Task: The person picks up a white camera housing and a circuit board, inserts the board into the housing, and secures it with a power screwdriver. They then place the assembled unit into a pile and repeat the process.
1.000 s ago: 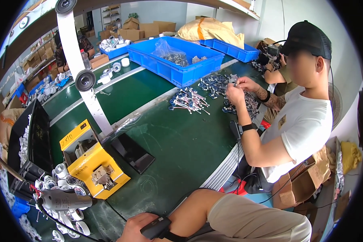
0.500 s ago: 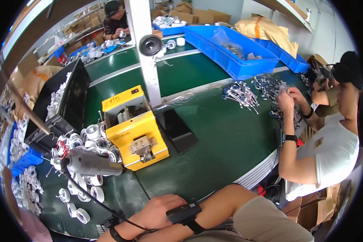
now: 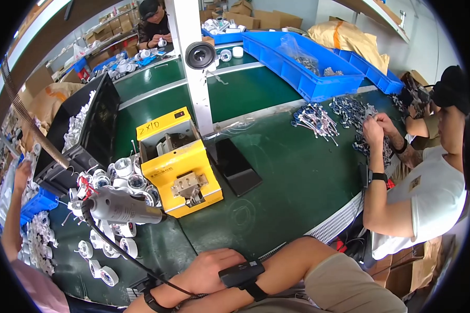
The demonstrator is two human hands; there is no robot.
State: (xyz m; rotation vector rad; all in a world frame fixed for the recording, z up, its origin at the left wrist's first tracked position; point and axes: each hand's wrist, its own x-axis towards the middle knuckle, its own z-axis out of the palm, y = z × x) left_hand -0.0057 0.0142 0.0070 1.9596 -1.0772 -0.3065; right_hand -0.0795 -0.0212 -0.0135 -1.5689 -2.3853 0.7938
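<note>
My two forearms cross at the lower edge. My left hand (image 3: 211, 268) rests beside my right wrist, its fingers bent and together, with nothing seen in them; the fingertips are partly hidden. My right hand is out of sight below the crossed arms. A black device (image 3: 241, 274) is strapped on my right forearm, and a black band (image 3: 155, 303) circles my left wrist. Ahead stands a yellow bench machine (image 3: 181, 175) with a metal fixture on its front. A grey cylindrical hand tool (image 3: 124, 205) with a black cable hangs to its left, over round white camera-like housings (image 3: 108, 275).
A flat black panel (image 3: 234, 167) lies right of the machine on the green table (image 3: 287, 193). Beyond are cable bundles (image 3: 316, 122) and a blue bin (image 3: 308, 78). A black crate (image 3: 96, 128) stands left. Co-workers sit right (image 3: 423, 182) and at back (image 3: 154, 26); another's arm (image 3: 11, 224) reaches in left.
The co-worker's arm in a pink sleeve at the left has risen toward the blue bin and crate. My view has shifted slightly; my crossed arms stay as they were.
</note>
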